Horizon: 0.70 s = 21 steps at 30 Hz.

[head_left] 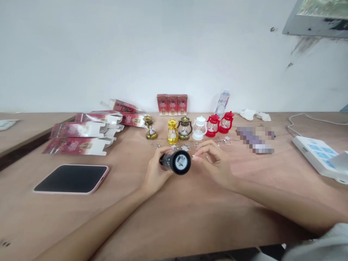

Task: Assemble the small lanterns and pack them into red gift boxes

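My left hand [156, 172] is wrapped round a black lantern [181, 162], which lies tipped so its round base with a pale disc faces me. Just right of that base, my right hand [214, 163] pinches a tiny pale piece [193, 156], too small to name. Behind my hands stands a row of small lanterns: bronze ones [151, 128], a gold one [172, 131], a white one [199, 128] and two red ones [212, 126]. Small wire and metal parts [185, 147] lie scattered in front of the row.
Flattened red boxes [77, 129] lie at the left, above a phone [71, 179]. Three upright red boxes [172, 105] and a bottle [223, 103] stand by the wall. Crumpled tissues [247, 114], a blurred item [252, 139] and a white power strip [318, 156] are on the right.
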### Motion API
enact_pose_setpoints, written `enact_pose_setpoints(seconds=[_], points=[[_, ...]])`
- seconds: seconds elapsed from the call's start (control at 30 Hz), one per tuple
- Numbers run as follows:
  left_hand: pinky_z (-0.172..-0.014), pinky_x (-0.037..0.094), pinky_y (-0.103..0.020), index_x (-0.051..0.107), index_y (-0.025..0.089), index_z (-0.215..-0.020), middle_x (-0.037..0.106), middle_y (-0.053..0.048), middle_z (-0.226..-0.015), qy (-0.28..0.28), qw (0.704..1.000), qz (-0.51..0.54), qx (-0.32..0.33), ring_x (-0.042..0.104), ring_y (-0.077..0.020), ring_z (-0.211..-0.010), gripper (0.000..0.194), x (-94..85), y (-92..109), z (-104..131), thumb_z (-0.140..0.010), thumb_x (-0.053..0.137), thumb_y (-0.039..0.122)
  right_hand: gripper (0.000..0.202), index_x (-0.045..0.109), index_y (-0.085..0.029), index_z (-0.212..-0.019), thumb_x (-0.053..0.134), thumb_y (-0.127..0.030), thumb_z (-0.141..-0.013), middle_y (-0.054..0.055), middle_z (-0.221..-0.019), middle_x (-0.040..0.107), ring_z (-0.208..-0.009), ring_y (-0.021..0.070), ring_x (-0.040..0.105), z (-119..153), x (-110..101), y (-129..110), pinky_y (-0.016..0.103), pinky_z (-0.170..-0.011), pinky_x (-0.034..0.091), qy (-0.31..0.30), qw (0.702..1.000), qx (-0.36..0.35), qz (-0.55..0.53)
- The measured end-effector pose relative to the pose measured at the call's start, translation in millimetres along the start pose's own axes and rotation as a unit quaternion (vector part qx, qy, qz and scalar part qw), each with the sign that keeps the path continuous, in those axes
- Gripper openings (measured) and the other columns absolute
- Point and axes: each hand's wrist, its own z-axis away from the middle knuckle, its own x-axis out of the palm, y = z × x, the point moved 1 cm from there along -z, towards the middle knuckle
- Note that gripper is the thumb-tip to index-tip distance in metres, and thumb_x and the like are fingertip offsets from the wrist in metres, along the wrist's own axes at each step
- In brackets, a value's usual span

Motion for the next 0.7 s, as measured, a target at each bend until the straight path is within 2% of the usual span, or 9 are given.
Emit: enact_pose_setpoints(seconds=[0.17, 0.3, 0.43, 0.57, 0.7], points=[[-0.081, 0.050, -0.029, 0.043, 0.024, -0.119, 0.065, -0.003, -0.100, 0.010, 0.999, 0.027, 0.016, 0.064, -0.0190, -0.093, 0.058, -0.1, -1, 1, -0.070, 0.074, 0.027, 0.004, 0.063, -0.023, -0.079, 0.064, -0.024, -0.084, 0.003, -0.093, 0.059, -0.094, 0.0174, 0.060, -6, 22, -17, 0.034, -0.083, 0.050, -0.009, 0.999, 0.006, -0.034], [-0.086, 0.050, -0.034, 0.037, 0.023, -0.125, 0.062, -0.007, -0.110, -0.019, 0.999, 0.020, 0.023, 0.062, -0.0218, -0.100, 0.070, -1.5, 2, 3, -0.067, 0.076, 0.028, 0.004, 0.064, -0.021, -0.078, 0.066, -0.019, -0.082, 0.003, -0.092, 0.060, -0.092, 0.0156, 0.061, -8, 20, -15, 0.032, -0.084, 0.050, -0.001, 1.000, -0.013, -0.016], [-0.090, 0.047, -0.040, 0.044, 0.021, -0.122, 0.060, -0.011, -0.120, -0.058, 0.997, -0.047, 0.015, 0.058, -0.0262, -0.108, 0.058, -3.3, 7, 2, -0.070, 0.069, 0.027, 0.006, 0.064, -0.020, -0.077, 0.067, -0.017, -0.081, 0.003, -0.091, 0.061, -0.092, 0.0155, 0.062, -14, 14, -10, 0.033, -0.086, 0.050, -0.021, 0.999, -0.024, 0.017], [-0.086, 0.049, -0.038, 0.051, 0.021, -0.112, 0.065, -0.008, -0.110, -0.067, 0.996, -0.060, 0.007, 0.063, -0.0252, -0.099, 0.050, -2.6, 8, 0, -0.069, 0.072, 0.033, 0.005, 0.064, -0.020, -0.081, 0.063, -0.015, -0.083, 0.005, -0.097, 0.062, -0.097, 0.0162, 0.062, -14, 15, -9, 0.033, -0.088, 0.051, -0.072, 0.992, -0.092, 0.050], [-0.082, 0.050, -0.034, 0.052, 0.021, -0.109, 0.066, -0.005, -0.106, -0.064, 0.995, -0.075, 0.017, 0.064, -0.0229, -0.095, 0.044, -1.0, 5, 1, -0.070, 0.071, 0.030, 0.012, 0.063, -0.018, -0.088, 0.053, -0.011, -0.088, 0.009, -0.104, 0.062, -0.103, 0.0165, 0.061, -9, 16, -10, 0.033, -0.090, 0.051, -0.102, 0.976, -0.177, 0.080]])
